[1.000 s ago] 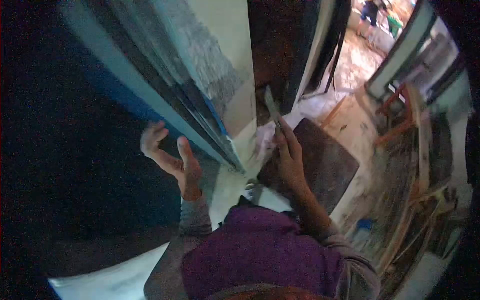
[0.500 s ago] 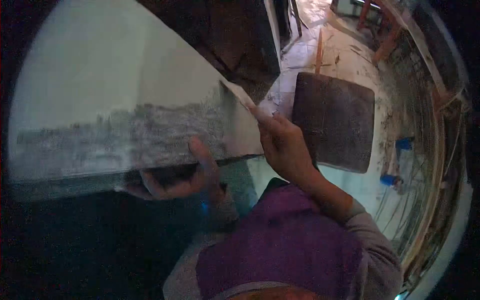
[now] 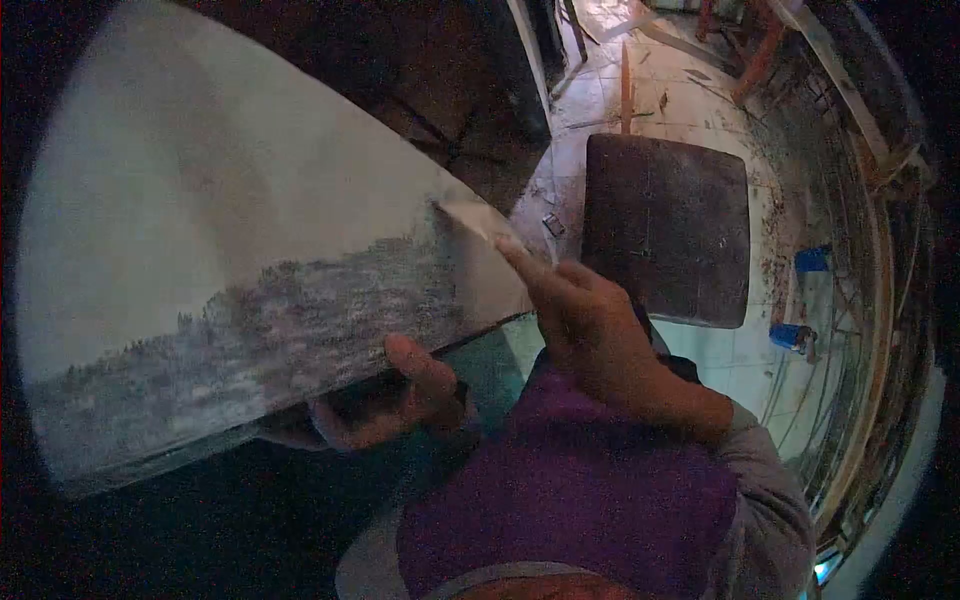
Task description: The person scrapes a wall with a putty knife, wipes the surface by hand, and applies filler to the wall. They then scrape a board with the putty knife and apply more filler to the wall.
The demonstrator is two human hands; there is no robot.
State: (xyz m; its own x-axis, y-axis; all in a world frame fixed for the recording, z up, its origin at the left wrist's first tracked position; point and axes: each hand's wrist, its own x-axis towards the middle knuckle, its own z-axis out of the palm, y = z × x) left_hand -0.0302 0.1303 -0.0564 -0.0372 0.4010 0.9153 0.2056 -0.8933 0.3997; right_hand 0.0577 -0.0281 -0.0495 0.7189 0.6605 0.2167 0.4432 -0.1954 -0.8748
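A large pale board (image 3: 200, 190) with a rough grey band along its lower part fills the left side. My left hand (image 3: 400, 405) is wrapped round the board's lower edge, thumb on its face and the other fingers beneath. Held in my right hand (image 3: 575, 300) is a thin, light, flat piece (image 3: 470, 217), whose tip lies on the board near its right corner, at the end of the grey band. The fingers of my right hand are closed on this piece.
A dark, square padded seat (image 3: 665, 232) stands on the pale tiled floor (image 3: 730, 360) to the right. Two blue objects (image 3: 812, 259) lie beyond it. Long strips and poles (image 3: 870, 300) line the far right. Reddish posts (image 3: 765, 60) rise at the top right.
The board's left part has swung lower in view. My left hand has shifted down and right with it. My right hand and the thin piece have moved slightly down.
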